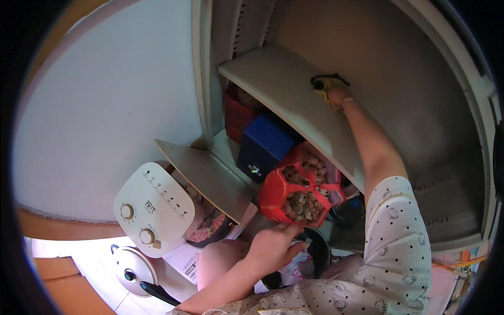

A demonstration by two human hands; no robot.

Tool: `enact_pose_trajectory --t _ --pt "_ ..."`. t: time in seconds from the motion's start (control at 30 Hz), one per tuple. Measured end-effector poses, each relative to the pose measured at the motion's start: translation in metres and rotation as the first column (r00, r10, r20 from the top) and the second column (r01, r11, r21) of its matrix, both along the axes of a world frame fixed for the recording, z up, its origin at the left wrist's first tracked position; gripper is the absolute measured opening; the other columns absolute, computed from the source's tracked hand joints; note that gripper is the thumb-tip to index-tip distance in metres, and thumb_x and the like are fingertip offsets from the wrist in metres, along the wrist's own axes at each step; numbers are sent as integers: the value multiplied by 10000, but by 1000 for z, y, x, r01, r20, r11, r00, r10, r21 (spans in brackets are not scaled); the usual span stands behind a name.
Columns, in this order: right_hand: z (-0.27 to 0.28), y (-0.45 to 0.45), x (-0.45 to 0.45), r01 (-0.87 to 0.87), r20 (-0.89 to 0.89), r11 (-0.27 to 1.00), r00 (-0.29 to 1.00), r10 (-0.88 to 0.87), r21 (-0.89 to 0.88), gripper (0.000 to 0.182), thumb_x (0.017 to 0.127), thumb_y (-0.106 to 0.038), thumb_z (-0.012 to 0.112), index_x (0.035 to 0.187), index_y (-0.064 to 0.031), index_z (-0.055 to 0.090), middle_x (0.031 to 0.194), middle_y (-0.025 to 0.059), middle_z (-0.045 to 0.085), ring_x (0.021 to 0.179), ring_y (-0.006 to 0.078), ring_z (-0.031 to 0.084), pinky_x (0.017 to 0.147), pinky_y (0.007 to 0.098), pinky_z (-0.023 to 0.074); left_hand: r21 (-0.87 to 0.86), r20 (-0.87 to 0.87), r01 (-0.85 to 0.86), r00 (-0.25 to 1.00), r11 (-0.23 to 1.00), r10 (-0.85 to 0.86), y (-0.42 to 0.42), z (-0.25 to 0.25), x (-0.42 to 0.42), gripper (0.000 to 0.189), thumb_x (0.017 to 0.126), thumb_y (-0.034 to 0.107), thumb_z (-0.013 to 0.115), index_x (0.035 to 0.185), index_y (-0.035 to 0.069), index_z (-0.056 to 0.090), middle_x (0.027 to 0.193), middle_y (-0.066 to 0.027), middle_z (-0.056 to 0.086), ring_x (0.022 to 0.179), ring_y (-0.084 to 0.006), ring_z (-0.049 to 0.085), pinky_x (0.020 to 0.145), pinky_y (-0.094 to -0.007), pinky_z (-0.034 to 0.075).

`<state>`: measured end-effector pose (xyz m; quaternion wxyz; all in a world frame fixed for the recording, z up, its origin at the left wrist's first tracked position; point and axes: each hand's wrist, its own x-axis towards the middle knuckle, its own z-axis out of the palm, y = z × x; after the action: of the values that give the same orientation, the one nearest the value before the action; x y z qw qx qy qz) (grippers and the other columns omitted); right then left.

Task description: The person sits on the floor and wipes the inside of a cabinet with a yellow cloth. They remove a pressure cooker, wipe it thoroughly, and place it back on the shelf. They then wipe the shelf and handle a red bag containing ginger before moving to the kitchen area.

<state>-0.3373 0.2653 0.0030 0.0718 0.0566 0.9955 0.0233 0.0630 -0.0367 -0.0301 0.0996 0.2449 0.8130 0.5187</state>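
My right hand [338, 94] reaches into a grey metal cabinet and presses a bunched yellow cloth with a dark edge [321, 86] on the cabinet shelf [291, 94]. A bracelet circles that wrist. My left hand [275, 246] is near my knees with its fingers bent, beside the lower edge of a red gift bag [273, 193]. The bag has a red ribbon and holds clumps that look like dried food. Whether the left fingertips touch the bag, I cannot tell. Below that hand stands a dark pot [321, 252] with a white and pink plastic bag [295, 267] in it.
Under the shelf are a blue box [264, 143] and a red bag [238, 114]. A loose grey board [208, 173] leans by the cabinet's front edge. At the left are a white appliance with two knobs [155, 210] and a lidded white pan [130, 267] on the floor.
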Motion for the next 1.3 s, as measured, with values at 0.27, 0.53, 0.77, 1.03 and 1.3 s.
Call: enact_pose_trajectory --t 0.27,0.53,0.77,1.03,1.3 --pt "-12 -121 -73 -299 -93 951 952 291 -83 473 922 -285 421 1324 -43 477 1370 164 469 1239 324 459 1030 387 360 -10 42 -26 999 1000 26 -3 0 -10 330 779 238 712 1043 64 620 818 -128 644 762 -301 640 653 -382 505" --pt "8 -34 -23 -202 -13 970 979 202 -134 454 940 -302 372 1306 -62 492 1294 199 524 1164 359 508 995 409 381 -121 -81 -45 996 992 35 9 -16 -3 280 786 262 689 984 85 600 778 -125 633 690 -313 636 575 -408 501" --pt "29 80 114 -53 -7 998 999 54 35 450 913 -245 434 1319 -53 459 1247 204 552 1135 351 532 959 420 412 -160 -52 7 999 987 -15 25 -16 2 306 789 296 676 986 80 588 744 -145 640 677 -333 635 576 -436 498" --pt "5 66 96 -134 -140 989 982 124 -61 365 882 -205 456 1164 -4 570 1208 228 558 1107 378 534 942 425 420 -99 -56 32 998 995 -38 23 -10 -3 320 800 284 677 1042 89 599 766 -114 655 727 -312 648 624 -421 506" --pt "-7 -145 -40 -372 -77 924 928 366 -91 566 855 -264 497 1364 -28 429 1418 219 389 1313 348 366 1094 379 287 -26 -26 7 1000 1000 -7 3 -6 2 319 787 264 698 1033 76 620 886 -129 657 776 -302 651 642 -397 515"
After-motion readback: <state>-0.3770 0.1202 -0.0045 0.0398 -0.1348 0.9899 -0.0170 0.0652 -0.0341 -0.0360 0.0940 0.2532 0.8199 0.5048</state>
